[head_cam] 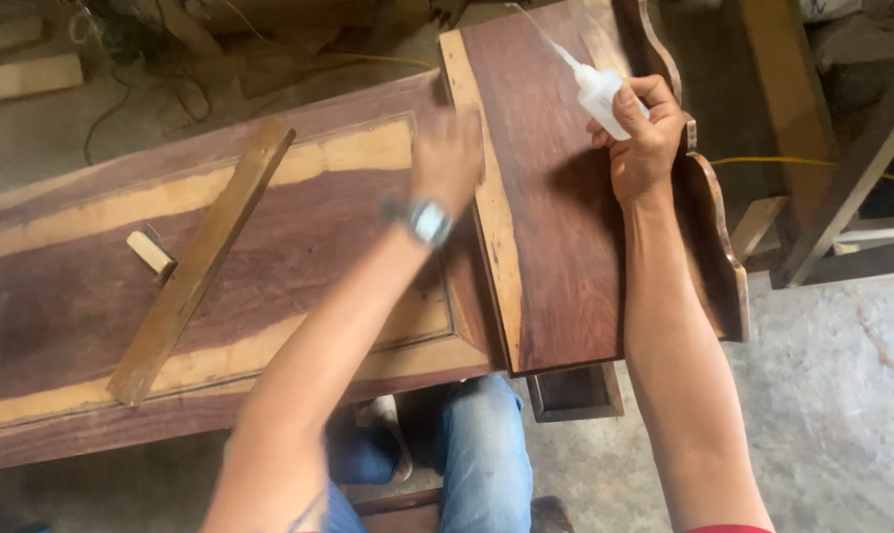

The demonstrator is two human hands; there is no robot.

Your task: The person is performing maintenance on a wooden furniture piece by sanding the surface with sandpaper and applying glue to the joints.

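Squeeze bottle (601, 97) gripped in the right hand (644, 138), nozzle angled up-left
Light, soft plastic, likely best held round the body; left hand (447, 158), blurred, lies on the dark wood board (556, 227), its grip unclear

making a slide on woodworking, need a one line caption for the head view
Right hand grips a white squeeze bottle over a dark wood panel; blurred left hand rests at its pale edge.

Wooden slat (198, 262) with small block (151, 251), yellow cable (763, 161), timber offcut (28, 76)
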